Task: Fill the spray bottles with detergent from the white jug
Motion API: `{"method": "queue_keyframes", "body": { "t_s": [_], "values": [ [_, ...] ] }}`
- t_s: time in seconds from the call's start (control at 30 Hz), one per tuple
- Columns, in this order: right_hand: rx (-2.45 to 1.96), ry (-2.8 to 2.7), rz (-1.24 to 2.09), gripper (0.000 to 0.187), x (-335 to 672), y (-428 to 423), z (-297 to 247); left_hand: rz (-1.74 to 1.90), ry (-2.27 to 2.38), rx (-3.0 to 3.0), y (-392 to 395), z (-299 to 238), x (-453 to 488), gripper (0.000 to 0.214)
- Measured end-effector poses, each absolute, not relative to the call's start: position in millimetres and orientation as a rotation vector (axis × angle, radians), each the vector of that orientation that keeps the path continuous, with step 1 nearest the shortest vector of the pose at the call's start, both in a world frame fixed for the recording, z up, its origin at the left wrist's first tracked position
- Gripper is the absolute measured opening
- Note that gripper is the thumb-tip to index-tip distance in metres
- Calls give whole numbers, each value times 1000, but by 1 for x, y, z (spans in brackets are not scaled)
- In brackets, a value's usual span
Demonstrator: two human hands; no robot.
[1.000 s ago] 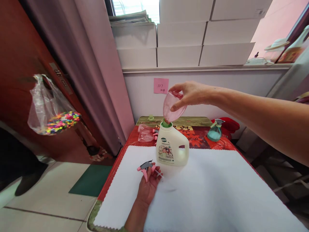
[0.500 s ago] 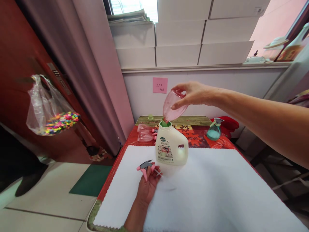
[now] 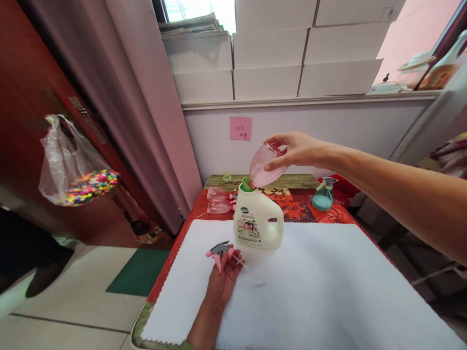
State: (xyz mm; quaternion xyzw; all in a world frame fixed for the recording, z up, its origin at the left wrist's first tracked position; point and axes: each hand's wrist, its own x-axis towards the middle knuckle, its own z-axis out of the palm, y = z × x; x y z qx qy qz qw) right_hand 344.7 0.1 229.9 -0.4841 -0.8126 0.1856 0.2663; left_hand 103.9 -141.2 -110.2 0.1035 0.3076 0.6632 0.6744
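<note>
My right hand grips a clear pink spray bottle body by its base. The bottle is tipped neck-down to the left, its mouth at the green spout of a pale cream detergent jug. The jug stands upright on the white mat, handle to the right. In front of it, my left hand is closed around a grey and pink trigger sprayer head. The sprayer's nozzle points left, and its thin tube sticks out to the right. Whether liquid flows between bottle and jug I cannot tell.
More pink spray bottles lie behind the jug on the left. A teal spray bottle stands at the back right, near a red item. A small green cap sits at the table's far edge. A plastic bag hangs from the door.
My right hand has shifted slightly right and down, tilting the pink bottle flatter against the right side of the jug's spout. My left hand stays in place with the sprayer head.
</note>
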Motion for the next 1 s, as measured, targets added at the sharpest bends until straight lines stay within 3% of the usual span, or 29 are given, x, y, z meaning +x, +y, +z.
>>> {"method": "queue_keyframes", "body": {
  "t_s": [0.33, 0.7, 0.87, 0.93, 1.0],
  "values": [
    [-1278, -2163, 511, 69, 353, -5, 225, 1487, 702, 236, -140, -111, 104, 26],
    [-1274, -2039, 587, 76, 371, -3, 200, 1498, 705, 189, -142, -106, 107, 22],
    [-1131, -1596, 1010, 59, 388, -27, 162, 1564, 705, 82, -142, -93, 105, 16],
    [-987, -1348, 1335, 46, 394, -46, 130, 1623, 686, 33, -143, -77, 100, 19],
    [-863, -1033, 1500, 45, 395, -70, 89, 1675, 654, -1, -142, -56, 94, 24]
  ]
}}
